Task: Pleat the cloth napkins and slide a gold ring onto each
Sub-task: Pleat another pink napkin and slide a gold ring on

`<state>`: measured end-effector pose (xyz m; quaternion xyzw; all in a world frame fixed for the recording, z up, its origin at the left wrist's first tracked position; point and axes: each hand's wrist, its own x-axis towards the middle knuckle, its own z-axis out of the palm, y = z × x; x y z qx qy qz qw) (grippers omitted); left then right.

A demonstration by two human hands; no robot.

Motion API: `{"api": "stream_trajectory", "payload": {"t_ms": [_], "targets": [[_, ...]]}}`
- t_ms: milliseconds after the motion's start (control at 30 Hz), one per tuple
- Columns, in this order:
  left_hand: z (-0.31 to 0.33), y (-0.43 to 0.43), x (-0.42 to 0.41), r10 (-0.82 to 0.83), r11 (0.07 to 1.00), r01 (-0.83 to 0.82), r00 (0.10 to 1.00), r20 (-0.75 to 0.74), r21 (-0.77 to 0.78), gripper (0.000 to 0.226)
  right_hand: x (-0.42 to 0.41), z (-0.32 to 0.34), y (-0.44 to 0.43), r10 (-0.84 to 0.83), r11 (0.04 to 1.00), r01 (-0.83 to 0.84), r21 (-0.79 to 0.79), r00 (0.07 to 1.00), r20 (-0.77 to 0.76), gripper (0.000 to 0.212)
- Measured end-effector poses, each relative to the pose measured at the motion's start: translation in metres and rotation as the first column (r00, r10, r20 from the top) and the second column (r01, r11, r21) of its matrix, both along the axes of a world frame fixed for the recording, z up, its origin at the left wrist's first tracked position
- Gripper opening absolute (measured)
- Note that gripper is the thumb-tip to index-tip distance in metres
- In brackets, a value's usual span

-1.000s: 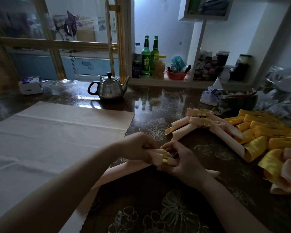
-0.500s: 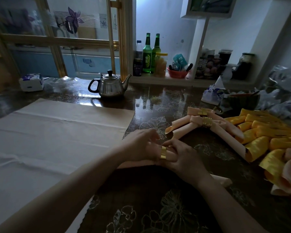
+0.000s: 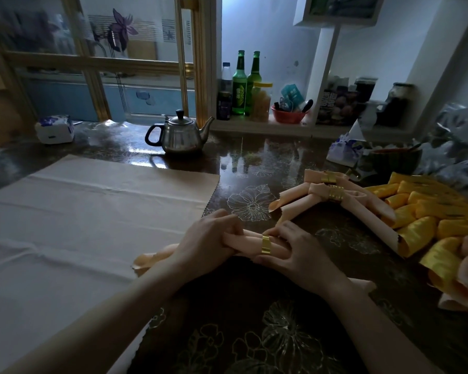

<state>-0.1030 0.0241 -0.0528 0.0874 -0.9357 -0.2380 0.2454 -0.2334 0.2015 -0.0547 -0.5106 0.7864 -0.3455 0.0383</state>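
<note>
A pleated peach napkin (image 3: 247, 242) lies across the dark table between my hands, with a gold ring (image 3: 266, 244) around its middle. My left hand (image 3: 208, 242) grips the napkin just left of the ring. My right hand (image 3: 299, 251) holds the napkin on the right side, fingers against the ring. One napkin tail (image 3: 149, 259) pokes out left of my wrist, the other end (image 3: 362, 284) behind my right wrist. Two finished peach napkins with gold rings (image 3: 333, 194) lie further back right.
A flat peach cloth (image 3: 79, 225) covers the table's left half. A pile of yellow and peach rolled napkins (image 3: 430, 220) fills the right side. A steel teapot (image 3: 180, 136), a tissue pack (image 3: 55, 129), a bowl (image 3: 395, 160) and bottles (image 3: 239, 85) stand at the back.
The gold ring has slid along the napkin toward its middle. Both hands with the napkin have lowered toward the table, and the napkin lies more level.
</note>
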Motion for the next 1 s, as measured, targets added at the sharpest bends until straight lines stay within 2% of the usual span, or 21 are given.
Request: {"api": "stream_trajectory", "payload": {"t_ms": [100, 233, 333, 433, 500, 600, 767, 1000], "targets": [[-0.001, 0.006, -0.003, -0.031, 0.998, 0.027, 0.997, -0.069, -0.055, 0.021, 0.003, 0.001, -0.001, 0.014, 1.0, -0.014, 0.012, 1.0, 0.026, 0.052], [-0.007, 0.014, -0.003, -0.053, 0.997, 0.047, 0.993, -0.105, -0.054, 0.029, 0.005, 0.0, -0.005, 0.003, 1.0, -0.002, 0.029, 1.0, -0.025, 0.048], [-0.003, 0.009, 0.001, -0.102, 0.993, 0.101, 0.995, -0.017, -0.057, 0.034, 0.005, 0.0, -0.004, -0.004, 0.999, 0.005, 0.037, 1.0, -0.029, 0.042], [0.005, -0.008, 0.009, -0.166, 0.983, 0.154, 0.978, 0.125, 0.101, 0.063, 0.002, 0.001, -0.002, -0.013, 1.0, 0.013, 0.019, 1.0, 0.02, 0.044], [0.008, -0.014, 0.014, -0.144, 0.981, 0.115, 0.972, 0.186, 0.156, 0.07, 0.002, 0.001, -0.001, -0.013, 1.0, 0.012, 0.019, 0.999, 0.043, 0.051], [0.008, -0.007, 0.014, -0.048, 0.997, 0.036, 0.982, 0.182, 0.068, 0.056, 0.004, 0.002, -0.002, -0.015, 1.0, 0.015, 0.007, 0.995, 0.102, 0.062], [0.006, 0.0, 0.01, -0.011, 0.995, -0.004, 0.989, 0.146, 0.104, 0.044, -0.001, 0.008, 0.005, 0.042, 0.996, -0.054, 0.069, 0.986, 0.159, 0.074], [0.004, -0.002, 0.001, 0.02, 0.995, -0.036, 0.985, 0.173, 0.095, 0.039, -0.004, 0.008, 0.006, 0.082, 0.995, -0.089, 0.046, 0.986, 0.146, 0.044]]}}
